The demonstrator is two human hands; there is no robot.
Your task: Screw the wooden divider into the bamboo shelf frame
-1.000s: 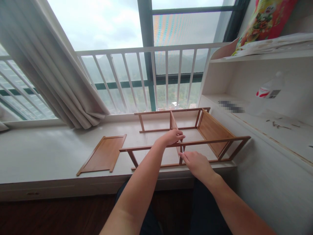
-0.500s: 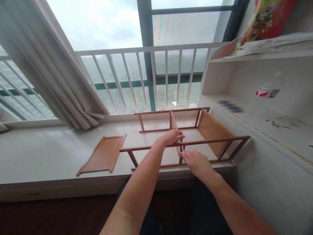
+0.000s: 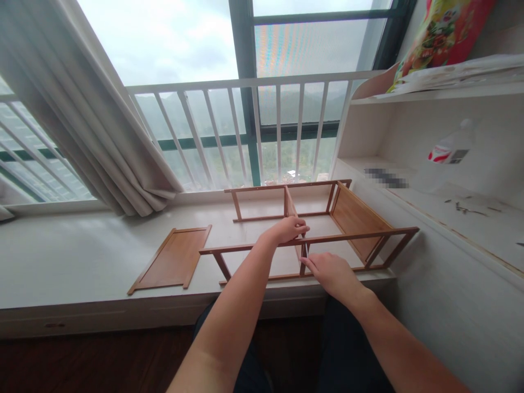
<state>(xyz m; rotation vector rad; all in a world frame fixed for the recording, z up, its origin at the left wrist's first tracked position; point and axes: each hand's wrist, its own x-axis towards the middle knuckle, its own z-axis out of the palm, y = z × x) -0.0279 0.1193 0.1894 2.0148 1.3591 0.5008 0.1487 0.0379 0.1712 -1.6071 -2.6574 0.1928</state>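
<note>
- Our left hand [image 3: 289, 228] is closed over the near top rail of the wooden frame [image 3: 311, 239], just where the middle divider meets it.
- Our right hand [image 3: 333, 273] sits at five o'clock from the left one, fingers curled round a thin metal tool [image 3: 305, 250] whose tip points up at that same joint; we cannot tell what kind of tool it is.
- The frame lies on the white window ledge [image 3: 73, 256], in the middle of the view. Two long side rails, a centre divider and one panel at its right end [image 3: 356, 218] are already joined.
- At nine o'clock from our hands a loose wooden panel [image 3: 174, 262] lies flat on the ledge, apart from the frame, so we judge the left end not yet fitted and the work roughly midway.
- At three o'clock, small bits of hardware [image 3: 466, 207] lie scattered on the shelf, near a plastic bottle [image 3: 448, 153].
</note>
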